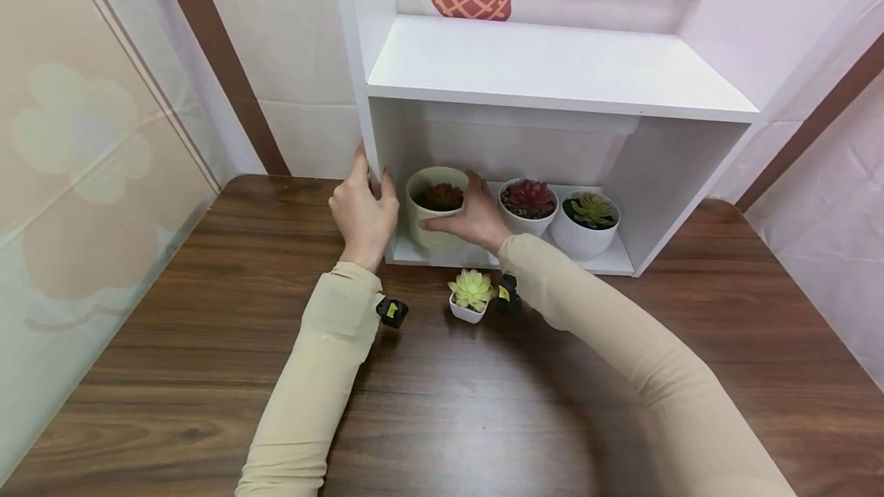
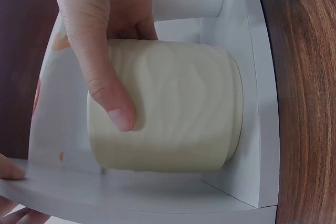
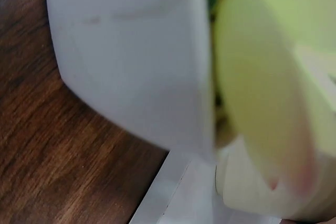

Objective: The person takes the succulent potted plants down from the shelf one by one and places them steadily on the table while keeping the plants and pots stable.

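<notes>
A large cream pot with a reddish succulent stands at the left end of the white shelf's lower compartment. My right hand grips it from the right, thumb across the front near the rim. The left wrist view shows that thumb lying on the wavy wall of the cream pot, whose base is at the bottom board. My left hand holds the shelf's left side panel, with fingers on both sides of it. A small white pot with a yellow-green succulent sits on the table below my right wrist.
Right of the cream pot, a white pot with a dark red succulent and another with a green succulent share the bottom board. The middle shelf board spans above them. The brown wooden table extends in front.
</notes>
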`<state>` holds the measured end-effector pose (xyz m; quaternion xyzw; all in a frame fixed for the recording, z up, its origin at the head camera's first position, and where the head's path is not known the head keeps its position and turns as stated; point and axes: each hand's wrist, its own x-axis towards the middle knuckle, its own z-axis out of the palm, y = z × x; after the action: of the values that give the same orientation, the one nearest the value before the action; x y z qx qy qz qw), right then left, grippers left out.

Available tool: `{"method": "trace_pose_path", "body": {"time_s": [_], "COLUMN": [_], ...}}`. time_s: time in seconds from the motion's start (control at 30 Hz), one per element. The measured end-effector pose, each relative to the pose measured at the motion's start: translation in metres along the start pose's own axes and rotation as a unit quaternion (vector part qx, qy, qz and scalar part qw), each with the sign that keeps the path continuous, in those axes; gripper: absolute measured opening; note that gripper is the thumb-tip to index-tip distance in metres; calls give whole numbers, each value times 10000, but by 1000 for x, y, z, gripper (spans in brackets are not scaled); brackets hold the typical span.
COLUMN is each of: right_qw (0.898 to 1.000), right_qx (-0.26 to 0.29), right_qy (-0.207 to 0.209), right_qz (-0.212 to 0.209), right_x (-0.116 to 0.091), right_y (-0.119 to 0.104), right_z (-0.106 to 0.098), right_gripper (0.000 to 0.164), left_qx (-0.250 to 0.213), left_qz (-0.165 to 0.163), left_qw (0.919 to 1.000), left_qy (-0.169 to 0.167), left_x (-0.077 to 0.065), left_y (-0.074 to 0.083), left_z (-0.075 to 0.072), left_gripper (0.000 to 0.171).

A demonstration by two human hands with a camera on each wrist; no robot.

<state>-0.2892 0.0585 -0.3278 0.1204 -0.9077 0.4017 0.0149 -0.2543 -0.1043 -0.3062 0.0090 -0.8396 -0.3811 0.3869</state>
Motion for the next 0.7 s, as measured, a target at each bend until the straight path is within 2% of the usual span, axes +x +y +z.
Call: {"method": "trace_pose_path", "body": {"time_s": [0.17,0.53,0.7], "right_qw": [9999,9993,9992], "right_qx": [101,-370,-391], "right_qy": [15,-37,-5], "right_qz": [-8,50,53], "right_x": [2,3,1], "right_y": [1,-2,-2], "right_z": [0,-2,-3], "right_gripper": [110,110,110], "left_qx": [-9,-20,-31], "left_qz": [38,52,25], "left_qw": [10000,10000,10000], "left_qy": [4,5,-15], "left_x": [0,0,-1], "left_y": [0,-1,0], "left_z": [0,0,-1], "left_gripper": [48,49,48]}}
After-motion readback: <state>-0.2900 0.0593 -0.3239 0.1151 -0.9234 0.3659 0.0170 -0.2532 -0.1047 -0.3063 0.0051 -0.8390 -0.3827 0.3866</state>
